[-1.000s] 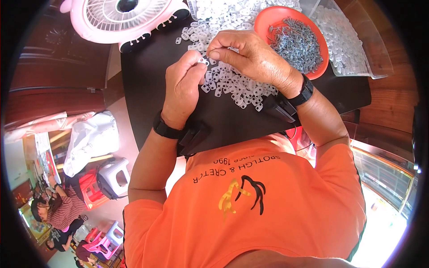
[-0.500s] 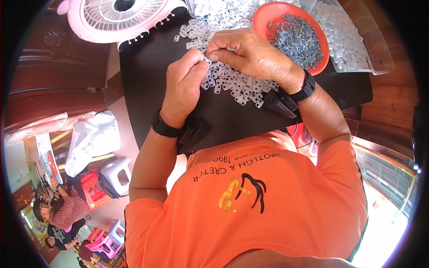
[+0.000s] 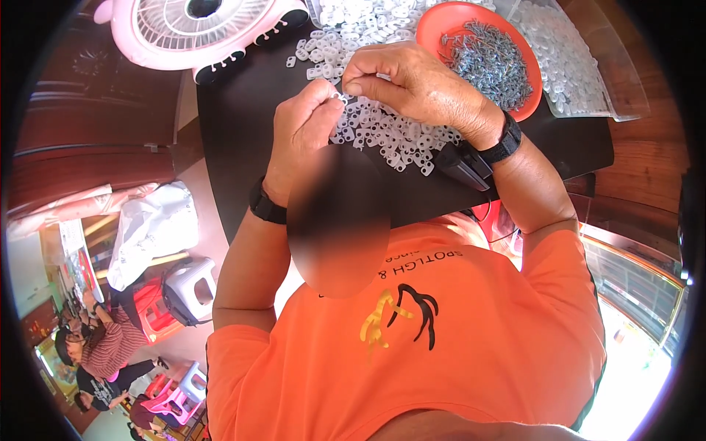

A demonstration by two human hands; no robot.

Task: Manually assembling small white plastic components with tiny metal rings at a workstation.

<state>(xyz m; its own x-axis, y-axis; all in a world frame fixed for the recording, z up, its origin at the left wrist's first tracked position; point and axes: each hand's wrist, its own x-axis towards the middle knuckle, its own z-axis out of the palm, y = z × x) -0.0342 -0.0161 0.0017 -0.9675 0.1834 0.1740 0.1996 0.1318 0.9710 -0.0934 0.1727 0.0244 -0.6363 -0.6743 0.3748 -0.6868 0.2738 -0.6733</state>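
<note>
Between the thumb and bent forefinger of my left hand (image 3: 303, 125) is a small white plastic clip (image 3: 340, 98) with holes. Just to its right, my right hand (image 3: 415, 84) is closed in a pinch, its fingertips a little apart from the clip. Whatever the pinch holds is too small to make out. Beneath and around both hands lies a loose pile of similar white clips (image 3: 401, 140) on the dark table (image 3: 243, 125). An orange-red plate (image 3: 440, 20) heaped with small metal nails or screws (image 3: 489, 70) sits beyond my right wrist.
At the far right stands a clear plastic bin (image 3: 621, 114) full of white pieces. A pink fan (image 3: 140, 55) is at the far left. Near the table's front edge is a black device (image 3: 463, 169); a blurred patch hides the edge left of it. Other people (image 3: 110, 349) and stools are at lower left.
My right hand has drawn slightly up and away from the clip, widening the gap between the fingertips. My left hand stays almost where it was, keeping its pinch on the clip.
</note>
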